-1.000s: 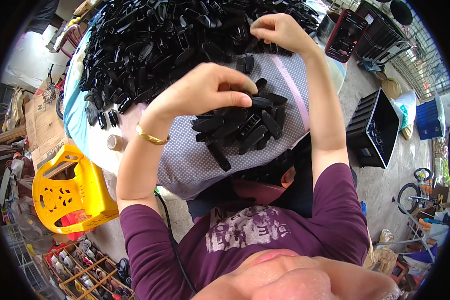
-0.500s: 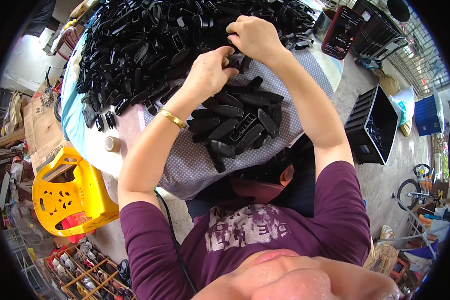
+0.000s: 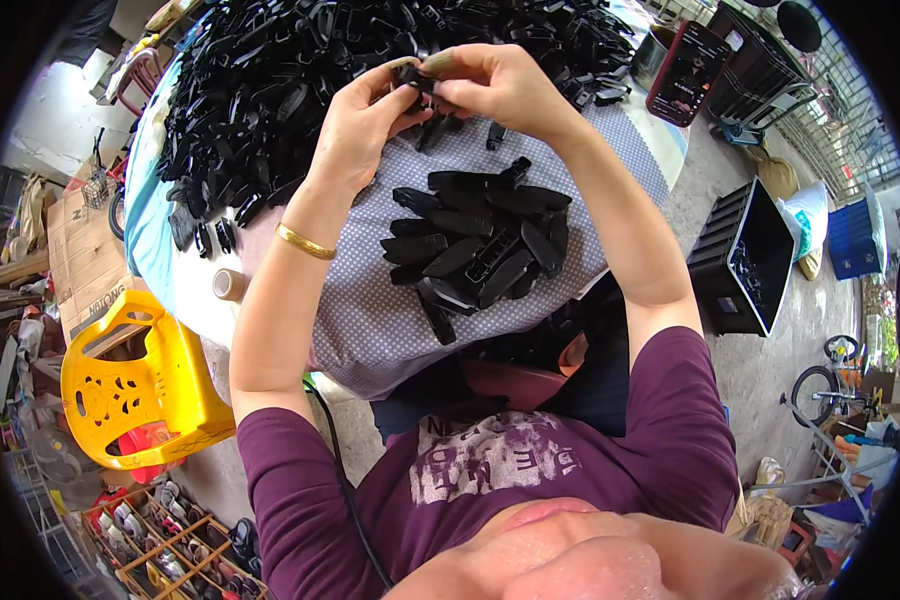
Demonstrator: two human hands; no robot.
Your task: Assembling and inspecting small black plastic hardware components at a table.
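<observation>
My left hand (image 3: 358, 128) and my right hand (image 3: 500, 92) meet over the near edge of a big heap of black plastic parts (image 3: 260, 110). Between their fingertips they pinch one small black plastic part (image 3: 408, 76); its exact kind is hard to make out. Fingers cover much of it. A smaller pile of long, rounded black pieces (image 3: 480, 240) lies nearer to me on the dotted tablecloth (image 3: 370, 335). One loose black piece (image 3: 495, 135) rests between that pile and my right hand.
A tape roll (image 3: 228, 285) sits at the table's left, above a yellow plastic chair (image 3: 140, 385). At the far right of the table stand a phone (image 3: 688, 72) and a metal pot (image 3: 652, 55). A black crate (image 3: 745, 255) holding dark parts is on the floor at right.
My left hand has moved left and away from me, off the small pile. My right hand has shifted slightly left and nearer. A black part now shows between the fingertips.
</observation>
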